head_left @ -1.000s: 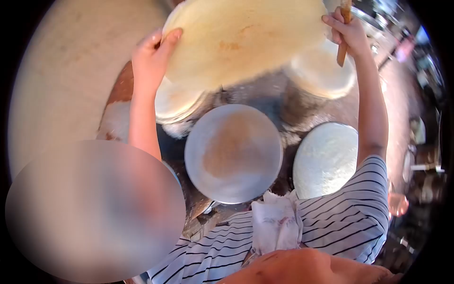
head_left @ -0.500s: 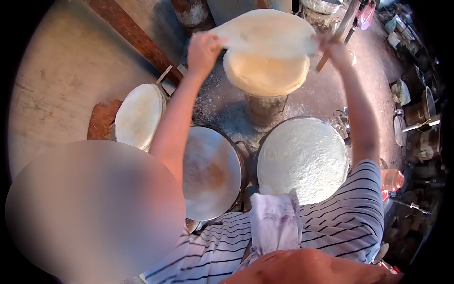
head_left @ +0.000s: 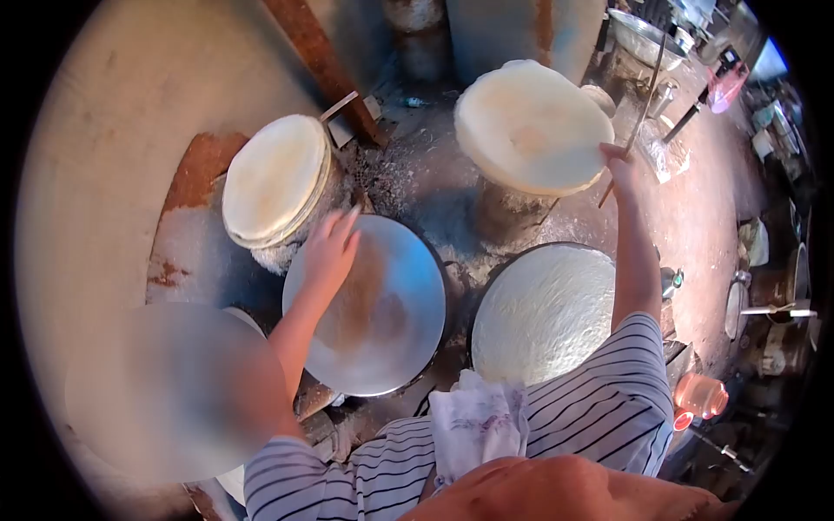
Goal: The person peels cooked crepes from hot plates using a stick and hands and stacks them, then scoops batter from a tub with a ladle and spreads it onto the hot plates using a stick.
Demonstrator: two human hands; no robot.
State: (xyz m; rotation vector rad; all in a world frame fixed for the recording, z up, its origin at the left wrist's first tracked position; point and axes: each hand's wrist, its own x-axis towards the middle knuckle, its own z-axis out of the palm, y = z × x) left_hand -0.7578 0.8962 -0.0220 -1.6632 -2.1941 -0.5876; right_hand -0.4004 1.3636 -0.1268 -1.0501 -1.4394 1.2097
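My left hand is open, its fingers apart, over the left edge of a round metal griddle with a brownish patch. My right hand is closed around a long thin stick, at the right edge of a stack of pale round flatbreads on a pedestal. Whether its fingers also touch the bread I cannot tell. A second griddle at lower right is covered with wet white batter.
Another stack of round flatbreads stands at the left. A wooden post leans behind it. A metal basin sits at the back right, a pinkish plastic jar at lower right. A blurred patch hides the lower left.
The flatbread I held up with both hands now lies on the stack. My left hand has let go and moved down to the left griddle; my right hand has lowered with the stick.
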